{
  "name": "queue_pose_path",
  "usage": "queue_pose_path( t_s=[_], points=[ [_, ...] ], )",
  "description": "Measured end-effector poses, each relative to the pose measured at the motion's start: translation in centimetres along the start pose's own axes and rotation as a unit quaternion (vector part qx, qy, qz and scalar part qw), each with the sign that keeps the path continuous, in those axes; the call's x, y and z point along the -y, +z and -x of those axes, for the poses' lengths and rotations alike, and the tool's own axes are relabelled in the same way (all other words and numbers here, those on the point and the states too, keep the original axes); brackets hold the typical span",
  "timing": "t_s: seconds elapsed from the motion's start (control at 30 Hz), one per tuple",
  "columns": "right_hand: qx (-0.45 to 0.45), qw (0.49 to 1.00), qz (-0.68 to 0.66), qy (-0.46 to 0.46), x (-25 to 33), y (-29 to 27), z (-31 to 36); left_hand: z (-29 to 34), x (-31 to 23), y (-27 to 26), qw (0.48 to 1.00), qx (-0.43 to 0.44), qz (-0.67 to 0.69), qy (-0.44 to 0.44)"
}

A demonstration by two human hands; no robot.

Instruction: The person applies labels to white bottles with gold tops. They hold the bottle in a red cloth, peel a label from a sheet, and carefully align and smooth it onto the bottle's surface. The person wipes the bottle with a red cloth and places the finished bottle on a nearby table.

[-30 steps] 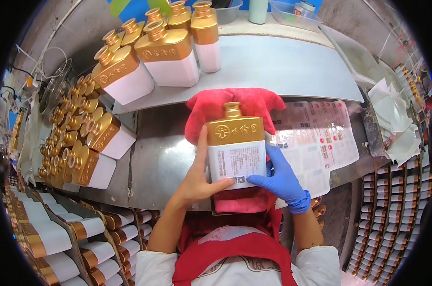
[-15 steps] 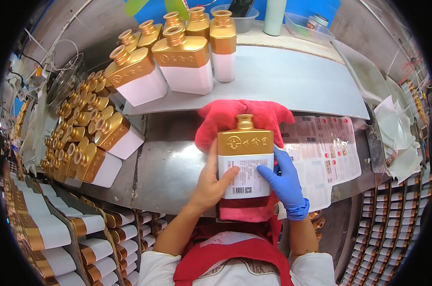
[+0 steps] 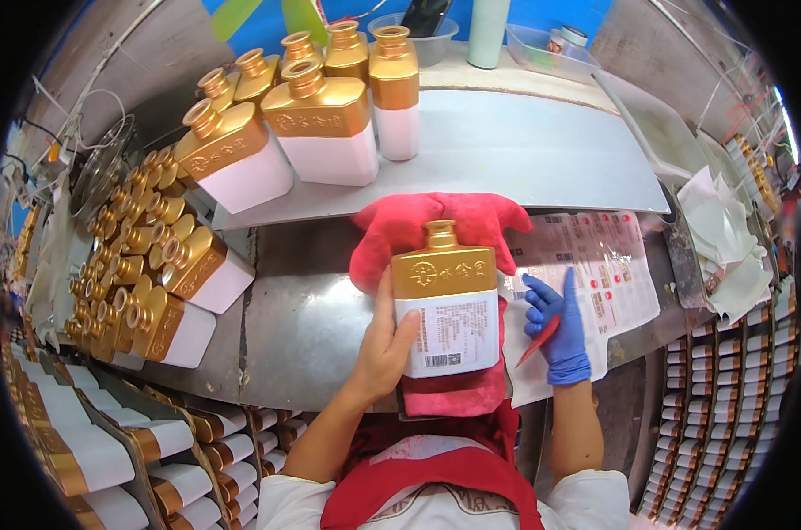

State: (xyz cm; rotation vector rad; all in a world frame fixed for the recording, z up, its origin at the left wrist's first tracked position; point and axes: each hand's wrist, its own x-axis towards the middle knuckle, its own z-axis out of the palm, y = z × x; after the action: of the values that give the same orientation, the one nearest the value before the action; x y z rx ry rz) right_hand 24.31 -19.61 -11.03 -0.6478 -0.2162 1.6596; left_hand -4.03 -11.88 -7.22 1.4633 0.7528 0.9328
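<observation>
Around your dark metal table (image 3: pixel 296 309), racked bottles (image 3: pixel 184 437) stand low on your left, and more bottles (image 3: pixel 717 402) fill the rack on your right. Beyond, 7 gold-shouldered bottles (image 3: pixel 322 152) show on the pale raised shelf (image 3: pixel 542 150).

In front of you, the gold-and-white bottle (image 3: pixel 446 309) lies neck away from you on the red cloth (image 3: pixel 458 397), its printed white face turned up. Half a second ago both your thumbs were on that face; now your gloved right hand (image 3: pixel 555 322) has come off and sits apart from the bottle, over the near part of the printed sheet (image 3: pixel 626 252). As I judge it, that leaves just 1 hand and the cloth to steady the bottle, while your other side is free for the slender red tool (image 3: pixel 539 341).

Your bare left hand (image 3: pixel 391 340) grasps the bottle's left side, thumb laid over the front, forearm slanting up from the lower edge. Your right forearm rises nearly straight; 1 finger points away from you, the others are curled, and they appear to hold the red tool, its lower end aimed toward the cloth. Exactly how it is pinched, I cannot tell.
</observation>
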Motion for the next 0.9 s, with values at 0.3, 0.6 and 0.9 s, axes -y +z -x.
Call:
queue_pose_path(
  t_s=[0.3, 0.6, 0.9],
  points=[
    [-0.231, 0.800, 0.465, -0.302, -2.9, 9.8, 4.5, 0.5, 0.2, -0.7, 0.997, 0.062, -0.024, 0.033],
    [-0.218, 0.603, 0.698, -0.319, -7.3, 13.2, 2.4, 1.0, 0.2, -0.8, 0.996, 0.074, -0.026, 0.034],
    [-0.151, 0.532, 0.704, -0.445, -6.4, 14.0, 0.8, 1.3, 0.9, -1.6, 0.994, 0.101, 0.045, 0.021]
  ],
)
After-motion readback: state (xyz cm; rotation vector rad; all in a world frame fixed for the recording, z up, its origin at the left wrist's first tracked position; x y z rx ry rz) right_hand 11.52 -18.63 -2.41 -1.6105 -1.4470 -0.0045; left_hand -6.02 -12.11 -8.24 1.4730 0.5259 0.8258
